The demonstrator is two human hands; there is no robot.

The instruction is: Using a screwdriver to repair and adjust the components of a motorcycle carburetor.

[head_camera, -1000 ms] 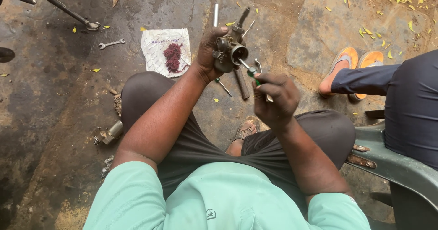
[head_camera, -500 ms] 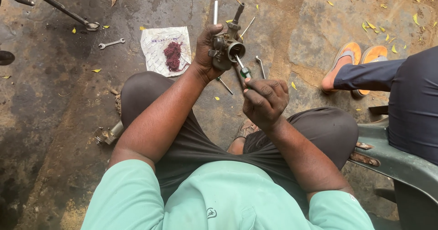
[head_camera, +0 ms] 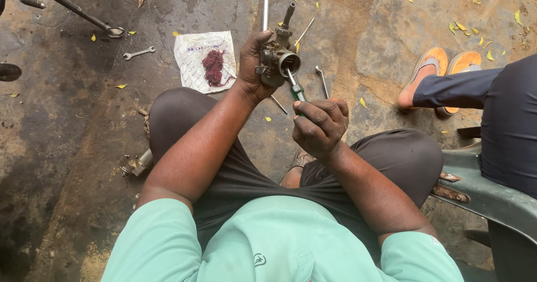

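Note:
My left hand (head_camera: 253, 64) grips a grimy metal carburettor (head_camera: 278, 58) and holds it up in front of me, its round opening turned toward my right hand. My right hand (head_camera: 320, 126) is closed around the green handle of a screwdriver (head_camera: 296, 90). The screwdriver's shaft points up and left, and its tip sits at the rim of the carburettor's opening. Both forearms reach out over my knees and dark shorts.
On the stone floor lie a white sheet with a dark red clump (head_camera: 206, 61), a small spanner (head_camera: 137, 52), thin metal rods (head_camera: 322, 80) and a metal part (head_camera: 134, 163) by my left knee. Another person's legs in orange sandals (head_camera: 442, 64) and a green plastic chair (head_camera: 492, 195) are at the right.
My right hand has shifted a little left and down with the screwdriver, whose tip stays at the carburettor's opening. The carburettor has turned slightly in my left hand.

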